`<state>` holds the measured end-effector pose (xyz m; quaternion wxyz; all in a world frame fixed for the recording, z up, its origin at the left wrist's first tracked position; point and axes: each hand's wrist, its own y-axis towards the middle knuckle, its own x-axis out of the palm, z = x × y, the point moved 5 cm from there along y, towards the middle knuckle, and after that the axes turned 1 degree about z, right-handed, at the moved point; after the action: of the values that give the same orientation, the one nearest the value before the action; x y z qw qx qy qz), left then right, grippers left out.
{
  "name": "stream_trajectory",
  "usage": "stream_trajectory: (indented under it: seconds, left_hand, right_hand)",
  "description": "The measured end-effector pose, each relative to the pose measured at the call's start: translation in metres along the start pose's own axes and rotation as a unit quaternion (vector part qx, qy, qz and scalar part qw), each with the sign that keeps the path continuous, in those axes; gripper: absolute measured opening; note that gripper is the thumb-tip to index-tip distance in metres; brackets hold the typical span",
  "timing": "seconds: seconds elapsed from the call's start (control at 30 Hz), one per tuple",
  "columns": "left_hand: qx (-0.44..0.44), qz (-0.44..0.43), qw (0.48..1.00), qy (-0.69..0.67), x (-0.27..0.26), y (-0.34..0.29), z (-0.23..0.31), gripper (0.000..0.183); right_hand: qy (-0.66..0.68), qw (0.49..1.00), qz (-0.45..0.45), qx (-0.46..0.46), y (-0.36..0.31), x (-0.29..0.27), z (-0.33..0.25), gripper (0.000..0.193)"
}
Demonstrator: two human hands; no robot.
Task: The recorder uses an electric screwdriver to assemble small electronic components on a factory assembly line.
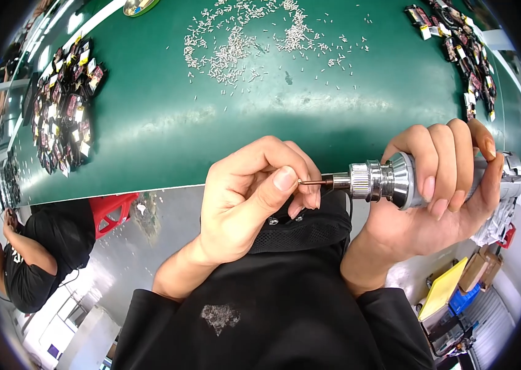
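My right hand (442, 185) grips a silver electric screwdriver (390, 180) held sideways, its thin bit (317, 182) pointing left. My left hand (251, 191) pinches at the bit's tip with thumb and forefinger; something tiny may be held there, but it is hidden by the fingers. Under the left hand lies a black mesh fabric piece (309, 228) with small rivets, resting against my dark clothing. Both hands hover at the near edge of a green work surface (211, 123).
Several small white screws (242, 43) are scattered at the far middle of the green surface. Piles of small dark parts lie at the left (66, 105) and far right (467, 55). A person in black (26, 259) sits lower left beside a red stool (112, 209). Yellow and blue boxes (448, 290) stand lower right.
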<state>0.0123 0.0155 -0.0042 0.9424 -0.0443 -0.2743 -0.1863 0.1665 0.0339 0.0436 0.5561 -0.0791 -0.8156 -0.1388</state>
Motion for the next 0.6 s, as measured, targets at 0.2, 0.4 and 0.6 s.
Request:
stream_trajectory:
  seconds: [0.2,0.4,0.6]
  left_hand:
    - [-0.004,-0.004,1.000,0.003,-0.001,-0.001,0.001,0.021]
    - [0.001,0.004,0.990,0.138,-0.003,-0.004,0.006,0.018]
    - [0.095,0.001,0.949,0.300,0.002,-0.001,0.008,0.013]
  right_hand:
    - [-0.002,1.000,0.007,0.000,0.000,0.000,0.001,0.012]
    - [-0.030,0.999,-0.027,-0.001,-0.003,0.001,-0.004,0.012]
    - [-0.070,0.996,-0.046,0.011,-0.002,-0.003,-0.002,0.012]
